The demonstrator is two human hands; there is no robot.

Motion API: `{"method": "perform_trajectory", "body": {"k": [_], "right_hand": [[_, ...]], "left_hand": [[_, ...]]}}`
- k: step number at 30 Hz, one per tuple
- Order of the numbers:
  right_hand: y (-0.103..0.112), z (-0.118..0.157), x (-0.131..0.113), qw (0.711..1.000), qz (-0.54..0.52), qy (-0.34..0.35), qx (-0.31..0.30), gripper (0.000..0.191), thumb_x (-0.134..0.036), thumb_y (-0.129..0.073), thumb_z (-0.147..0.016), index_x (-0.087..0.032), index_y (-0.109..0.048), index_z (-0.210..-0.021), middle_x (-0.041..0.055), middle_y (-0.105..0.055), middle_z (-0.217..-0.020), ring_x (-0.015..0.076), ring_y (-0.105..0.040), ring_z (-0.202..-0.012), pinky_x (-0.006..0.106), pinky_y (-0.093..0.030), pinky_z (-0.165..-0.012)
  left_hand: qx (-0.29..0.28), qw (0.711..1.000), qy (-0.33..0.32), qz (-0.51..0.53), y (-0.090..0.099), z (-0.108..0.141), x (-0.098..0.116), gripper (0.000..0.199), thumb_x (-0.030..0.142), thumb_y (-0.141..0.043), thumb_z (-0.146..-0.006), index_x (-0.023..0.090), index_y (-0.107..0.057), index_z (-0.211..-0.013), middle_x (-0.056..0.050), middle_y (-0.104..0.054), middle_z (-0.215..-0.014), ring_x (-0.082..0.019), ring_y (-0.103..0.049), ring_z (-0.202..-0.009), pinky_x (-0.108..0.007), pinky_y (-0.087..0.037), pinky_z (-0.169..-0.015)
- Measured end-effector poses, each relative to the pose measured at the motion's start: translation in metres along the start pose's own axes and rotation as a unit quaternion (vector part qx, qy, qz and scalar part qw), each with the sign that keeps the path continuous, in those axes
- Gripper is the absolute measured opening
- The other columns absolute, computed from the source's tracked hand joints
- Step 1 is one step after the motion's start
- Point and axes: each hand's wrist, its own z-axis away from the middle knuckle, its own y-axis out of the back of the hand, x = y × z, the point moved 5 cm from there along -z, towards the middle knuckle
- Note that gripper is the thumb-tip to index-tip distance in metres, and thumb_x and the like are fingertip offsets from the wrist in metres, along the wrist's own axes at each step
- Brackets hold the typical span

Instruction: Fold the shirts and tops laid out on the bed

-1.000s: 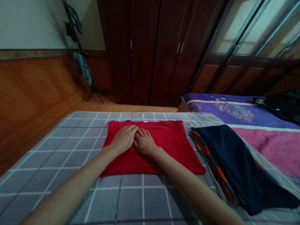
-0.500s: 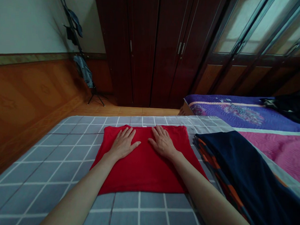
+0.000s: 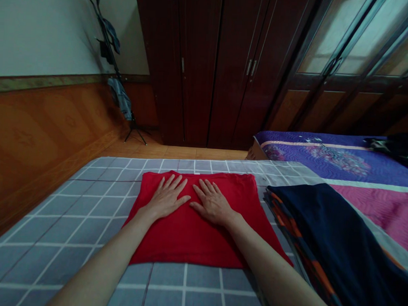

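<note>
A red garment [image 3: 193, 242], folded into a flat shape, lies on the grey checked bedsheet [image 3: 68, 228]. Flat on its left upper part rests my left hand [image 3: 166, 198], fingers spread and pointing away from me. Close to it, my right hand [image 3: 212, 202] lies palm down on the same cloth, its fingers also stretched out. Neither hand grips anything. To the right of the red cloth is a pile of folded clothes, with a dark navy garment [image 3: 335, 235] on top and orange-patterned fabric [image 3: 307, 257] showing at its side.
A purple and pink bedcover [image 3: 342, 161] spreads at the right, with a dark cloth [image 3: 398, 147] on it. Beyond the bed stands a dark wooden wardrobe [image 3: 198, 80]. A coat stand [image 3: 110, 54] with hanging items is at the back left.
My right hand has slid left over the red garment, nearer to my left hand. My left hand stays at nearly the same spot. The view has shifted slightly.
</note>
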Motion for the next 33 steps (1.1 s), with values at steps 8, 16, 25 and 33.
{"method": "perform_trajectory", "body": {"k": [8,16,25,33], "right_hand": [[0.010,0.006,0.065,0.977,0.057,-0.203,0.025,0.079,-0.062,-0.033,-0.091,0.000,-0.034,-0.141,0.0252,-0.027,-0.148,0.0363,-0.022,-0.138,0.048,-0.020,-0.110],[0.007,-0.001,-0.010,1.000,-0.004,0.002,0.023,0.057,-0.047,-0.035,-0.096,-0.011,-0.039,-0.140,0.0176,-0.031,-0.149,0.0292,-0.026,-0.138,0.043,-0.023,-0.111],[0.000,-0.008,0.003,1.000,-0.007,-0.023,0.020,0.071,-0.062,-0.027,-0.092,-0.012,-0.039,-0.141,0.0163,-0.030,-0.149,0.0299,-0.024,-0.138,0.044,-0.019,-0.112],[-0.002,-0.011,0.035,0.990,0.019,-0.137,0.000,0.084,-0.067,-0.028,-0.089,-0.004,-0.032,-0.144,0.0208,-0.024,-0.150,0.0329,-0.018,-0.140,0.044,-0.017,-0.112]], "left_hand": [[-0.008,0.988,0.153,-0.035,0.010,0.009,-0.065,0.071,0.060,-0.024,-0.092,0.013,-0.030,-0.145,-0.014,-0.028,-0.151,-0.035,-0.023,-0.139,-0.060,-0.019,-0.108],[0.021,0.999,-0.043,0.012,0.020,-0.001,0.029,0.054,0.035,-0.032,-0.095,0.014,-0.031,-0.144,-0.009,-0.029,-0.152,-0.023,-0.025,-0.140,-0.041,-0.022,-0.113],[-0.029,1.000,-0.005,-0.001,0.001,-0.004,0.017,0.062,0.050,-0.032,-0.094,0.015,-0.029,-0.146,-0.008,-0.024,-0.153,-0.026,-0.017,-0.142,-0.047,-0.016,-0.115],[-0.008,0.998,0.057,-0.040,0.000,-0.009,-0.016,0.073,0.061,-0.026,-0.092,0.013,-0.026,-0.147,-0.010,-0.021,-0.153,-0.028,-0.014,-0.142,-0.048,-0.014,-0.114]]}}
